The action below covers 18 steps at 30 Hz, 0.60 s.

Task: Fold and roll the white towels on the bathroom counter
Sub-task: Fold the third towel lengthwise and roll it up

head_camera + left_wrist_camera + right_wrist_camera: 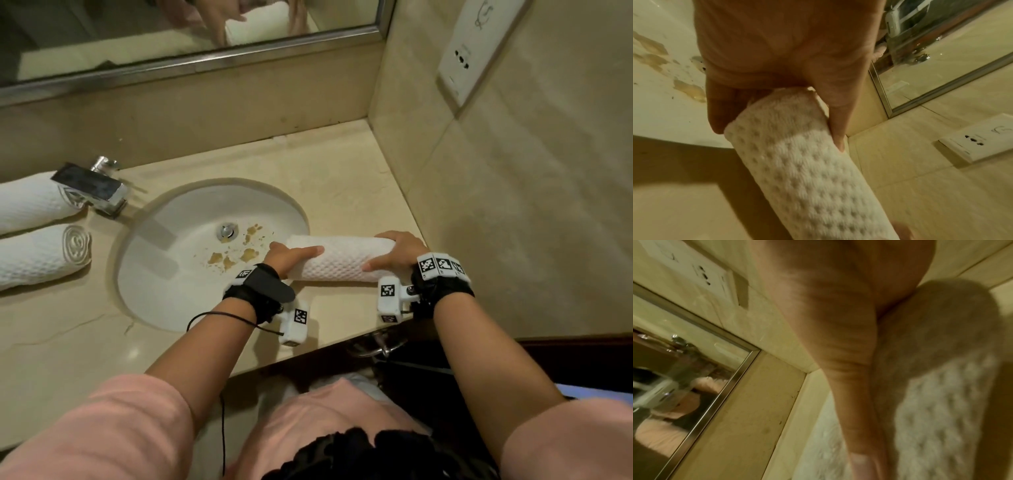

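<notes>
A white waffle-weave towel [342,262] is rolled into a tight cylinder and lies crosswise at the sink's right rim. My left hand [291,257] grips its left end, thumb along the top and fingers behind. My right hand [397,251] wraps around its right end. The left wrist view shows the roll [807,170] running away from my left hand [777,73], thumb pressed along its side. In the right wrist view my right hand [838,337] lies blurred against the towel [941,386]. Two other rolled white towels [37,253] lie side by side at the far left.
The white oval sink [164,274] has brown stains near its drain [227,231]. A chrome faucet [90,188] stands at the back left. A tiled wall with a white socket [476,48] closes the right side. A mirror [171,31] runs along the back of the beige counter [325,164].
</notes>
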Tool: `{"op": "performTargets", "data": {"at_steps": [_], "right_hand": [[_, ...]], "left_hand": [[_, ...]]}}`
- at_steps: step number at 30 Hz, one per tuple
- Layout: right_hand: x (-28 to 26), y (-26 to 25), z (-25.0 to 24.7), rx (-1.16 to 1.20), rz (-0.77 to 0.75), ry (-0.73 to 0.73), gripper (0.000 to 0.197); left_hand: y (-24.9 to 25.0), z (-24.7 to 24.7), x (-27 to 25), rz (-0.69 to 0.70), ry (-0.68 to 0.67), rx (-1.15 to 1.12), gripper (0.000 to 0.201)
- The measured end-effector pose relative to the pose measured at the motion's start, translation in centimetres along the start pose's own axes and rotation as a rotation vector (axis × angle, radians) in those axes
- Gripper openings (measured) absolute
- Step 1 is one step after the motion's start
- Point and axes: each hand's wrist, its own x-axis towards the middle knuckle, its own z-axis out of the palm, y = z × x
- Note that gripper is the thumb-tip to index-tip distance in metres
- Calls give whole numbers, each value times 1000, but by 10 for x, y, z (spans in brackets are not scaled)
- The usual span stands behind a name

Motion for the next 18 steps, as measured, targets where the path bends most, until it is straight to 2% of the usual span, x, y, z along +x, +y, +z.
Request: {"op": "performTargets", "data": {"at_steps": [3,4,7,9,11,13,15,18], "right_hand": [[-9,5,5,24,16,76,104],[-12,5,5,36,30,70,106],[-15,11,-1,156,104,21,112],[-16,17,-3,390,201,-10,119],[-24,18,-4,629,240,-60,98],[-36,16,-5,753,298,-108,73],[-46,18,-6,914,343,-121,50],[-54,20,-6,1127,344,-34,31]], "left_hand": [[-1,-1,-8,-48,-129,-63,77],[0,-1,-10,-47,-137,-71,72],[0,0,-12,-27,-94,-62,87],[-2,2,-5,-28,-103,-94,103],[-12,6,17,-42,-129,-122,119],[-15,7,28,-40,-135,-145,123],[-5,3,9,-28,-125,-163,111],[9,1,-18,-13,-104,-191,90]]}}
